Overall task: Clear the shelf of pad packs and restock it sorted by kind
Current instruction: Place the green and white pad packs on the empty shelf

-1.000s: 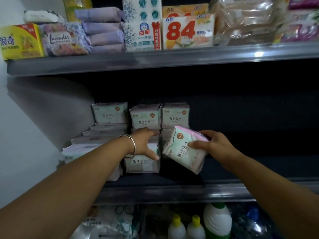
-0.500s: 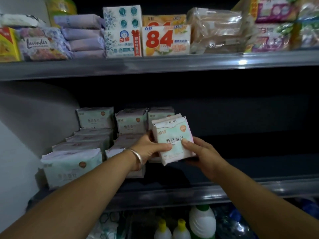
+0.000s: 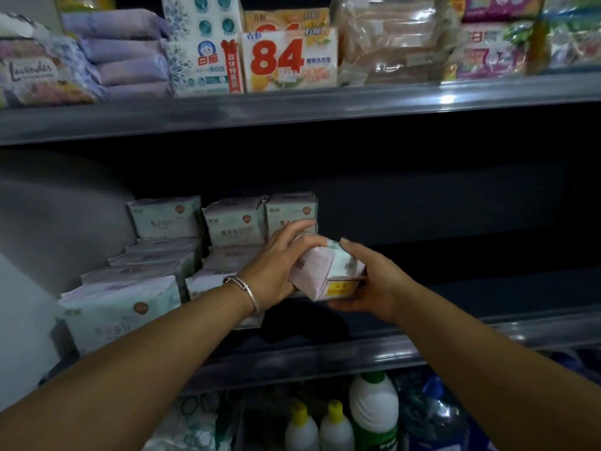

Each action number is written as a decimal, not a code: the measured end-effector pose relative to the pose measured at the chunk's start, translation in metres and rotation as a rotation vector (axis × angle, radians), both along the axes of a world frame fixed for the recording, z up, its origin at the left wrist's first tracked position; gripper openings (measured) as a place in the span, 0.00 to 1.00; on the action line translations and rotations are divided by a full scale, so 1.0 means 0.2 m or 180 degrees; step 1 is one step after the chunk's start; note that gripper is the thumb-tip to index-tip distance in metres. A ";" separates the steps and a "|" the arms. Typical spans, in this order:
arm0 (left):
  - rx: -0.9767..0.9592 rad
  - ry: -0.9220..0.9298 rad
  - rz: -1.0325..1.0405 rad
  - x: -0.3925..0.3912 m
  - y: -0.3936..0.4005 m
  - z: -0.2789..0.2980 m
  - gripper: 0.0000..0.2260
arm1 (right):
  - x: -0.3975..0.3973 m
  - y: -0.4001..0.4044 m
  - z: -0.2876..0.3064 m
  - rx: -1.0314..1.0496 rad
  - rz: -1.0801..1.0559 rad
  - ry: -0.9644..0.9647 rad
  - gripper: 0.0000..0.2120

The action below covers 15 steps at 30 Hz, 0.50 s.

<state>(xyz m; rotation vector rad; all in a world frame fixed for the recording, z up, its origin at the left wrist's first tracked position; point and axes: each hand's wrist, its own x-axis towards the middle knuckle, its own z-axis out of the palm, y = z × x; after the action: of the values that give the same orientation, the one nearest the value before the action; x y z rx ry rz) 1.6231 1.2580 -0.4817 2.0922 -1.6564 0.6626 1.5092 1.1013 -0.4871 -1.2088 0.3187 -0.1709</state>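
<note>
Here your left hand (image 3: 278, 265) and right hand (image 3: 374, 284) clasp one pad pack (image 3: 325, 271) near the shelf (image 3: 325, 359) front edge; it looks light, soft and slick, so grip its flat sides.

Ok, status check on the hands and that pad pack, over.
Both hands grip one pad pack, tilted. Stocked packs behind left. Shelf rightward bare.

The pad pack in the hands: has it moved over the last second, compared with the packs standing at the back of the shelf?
Yes. The pad pack, upright half a second ago, is now tipped over, its end facing the camera, just below the back-row packs.
</note>
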 end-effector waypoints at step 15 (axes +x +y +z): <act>-0.1090 0.4500 0.0233 0.01 0.04 0.09 0.24 | 0.04 -0.04 -0.05 -0.0725 -0.0223 -0.0908 0.15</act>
<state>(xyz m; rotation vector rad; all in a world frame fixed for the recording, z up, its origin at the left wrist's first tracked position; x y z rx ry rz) 1.6256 1.2663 -0.4637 1.5971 -0.5786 -0.4722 1.5170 1.0925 -0.4962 -1.3783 0.0931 -0.4453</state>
